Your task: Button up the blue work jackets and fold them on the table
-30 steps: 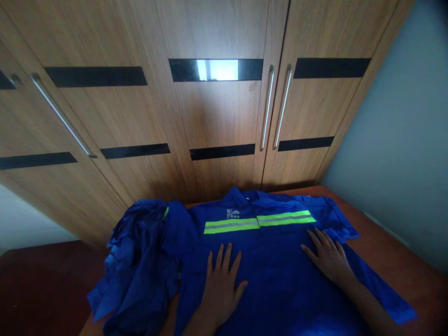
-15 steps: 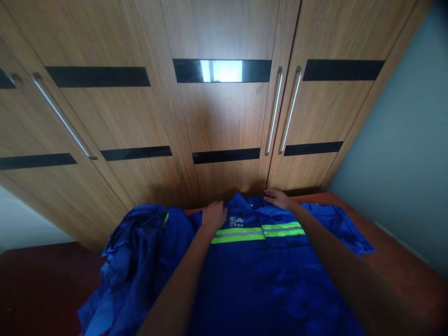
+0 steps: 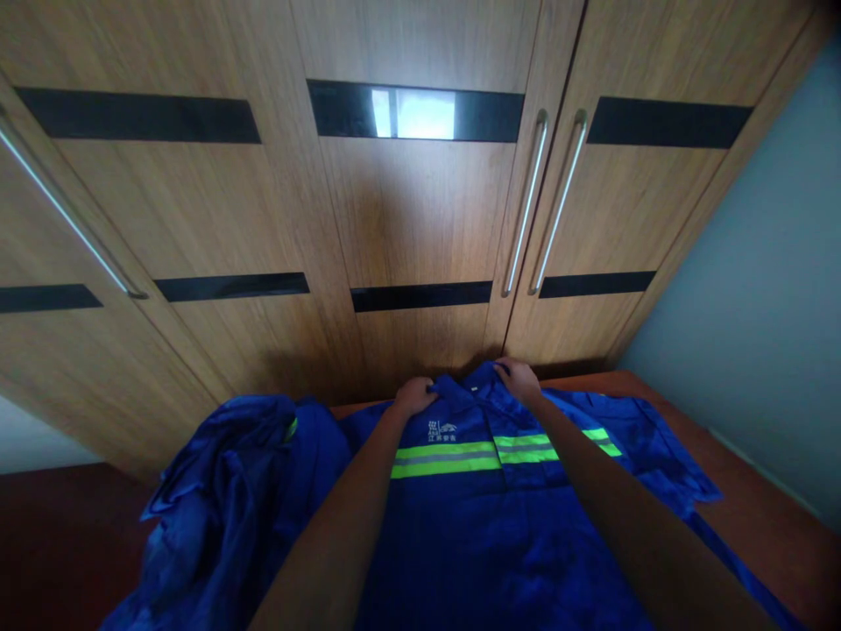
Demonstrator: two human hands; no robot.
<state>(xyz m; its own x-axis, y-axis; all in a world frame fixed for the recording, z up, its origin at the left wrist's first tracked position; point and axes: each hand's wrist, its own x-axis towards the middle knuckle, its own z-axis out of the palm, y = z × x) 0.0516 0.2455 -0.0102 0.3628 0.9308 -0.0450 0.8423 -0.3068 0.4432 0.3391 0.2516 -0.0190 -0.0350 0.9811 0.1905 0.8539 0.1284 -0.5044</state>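
Observation:
A blue work jacket (image 3: 447, 535) with yellow-green reflective bands and a white chest logo lies spread out, its collar towards the wooden doors. My left hand (image 3: 416, 396) is closed on the jacket's shoulder edge, left of the collar. At the right side of the collar, my right hand (image 3: 519, 379) pinches the fabric between thumb and fingers. One sleeve with a bright band stretches out to the right, beyond my right forearm.
A crumpled heap of blue clothing (image 3: 223, 491) lies to the left of the jacket. Behind stands a wooden wardrobe (image 3: 420, 219) with long metal handles. The reddish-brown surface (image 3: 781, 535) reaches a grey wall (image 3: 762, 350) on the right.
My right hand has closed on the collar edge, and the collar there is raised. My left hand now grips the shoulder edge nearer the collar. The right sleeve's band shows more. The view has shifted slightly.

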